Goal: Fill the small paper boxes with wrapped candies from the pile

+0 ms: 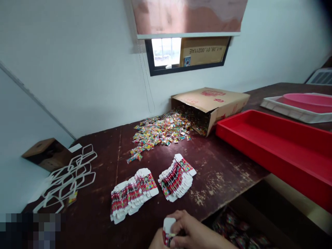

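At the bottom edge, my right hand (190, 228) has its fingers closed around a small printed carton (169, 224) with a white end flap. Only part of my left hand (157, 240) shows, pressed against the carton's left side. Just beyond my hands, two fanned stacks of flattened red-and-white cartons lie on the dark table: a left stack (133, 193) and a right stack (177, 178). Farther back is a heap of small, colourful wrapped packets (160, 129), spilling from a cardboard box (215, 98) lying on its side.
A long red tray (275, 138) sits on the right, with a white tray (280, 106) and pink basin (308, 98) behind it. White loops (75, 173) and a small brown box (49, 152) are at left. Below the table edge, dark packets (236, 228) fill an open container.
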A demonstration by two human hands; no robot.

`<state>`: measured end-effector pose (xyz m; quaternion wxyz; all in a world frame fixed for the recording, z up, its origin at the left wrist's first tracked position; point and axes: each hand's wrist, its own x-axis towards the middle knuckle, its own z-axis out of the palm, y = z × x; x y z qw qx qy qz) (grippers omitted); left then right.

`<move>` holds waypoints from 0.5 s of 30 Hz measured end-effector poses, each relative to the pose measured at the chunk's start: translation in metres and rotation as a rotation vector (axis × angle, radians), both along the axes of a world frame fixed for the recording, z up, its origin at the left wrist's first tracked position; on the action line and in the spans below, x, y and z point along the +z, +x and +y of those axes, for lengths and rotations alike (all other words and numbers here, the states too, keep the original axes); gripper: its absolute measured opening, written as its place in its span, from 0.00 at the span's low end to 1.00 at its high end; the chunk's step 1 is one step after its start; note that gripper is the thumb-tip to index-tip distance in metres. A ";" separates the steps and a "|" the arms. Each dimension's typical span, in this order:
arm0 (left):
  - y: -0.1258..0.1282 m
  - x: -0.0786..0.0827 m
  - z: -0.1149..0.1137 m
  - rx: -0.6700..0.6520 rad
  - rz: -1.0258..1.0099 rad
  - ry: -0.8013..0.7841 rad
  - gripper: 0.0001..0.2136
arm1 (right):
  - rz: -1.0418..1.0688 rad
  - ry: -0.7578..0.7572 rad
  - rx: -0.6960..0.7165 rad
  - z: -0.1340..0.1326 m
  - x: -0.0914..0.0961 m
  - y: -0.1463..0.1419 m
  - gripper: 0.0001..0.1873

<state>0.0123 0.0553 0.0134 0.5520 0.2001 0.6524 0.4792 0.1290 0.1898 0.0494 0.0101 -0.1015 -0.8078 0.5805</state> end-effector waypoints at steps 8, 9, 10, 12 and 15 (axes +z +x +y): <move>0.018 0.014 -0.010 0.123 0.254 0.135 0.16 | 0.123 -0.343 -0.285 -0.011 -0.013 0.006 0.14; 0.019 0.017 -0.013 0.158 0.261 0.167 0.18 | 0.116 -0.433 -0.358 -0.015 -0.018 0.008 0.18; 0.020 0.019 -0.016 0.177 0.264 0.187 0.21 | 0.097 -0.542 -0.413 -0.018 -0.023 0.010 0.20; 0.020 0.024 -0.021 0.148 0.272 0.191 0.25 | 0.026 -0.809 -0.440 -0.021 -0.032 0.015 0.19; 0.019 0.028 -0.026 -0.005 0.293 0.169 0.21 | -0.099 -1.120 -0.342 -0.019 -0.040 0.023 0.17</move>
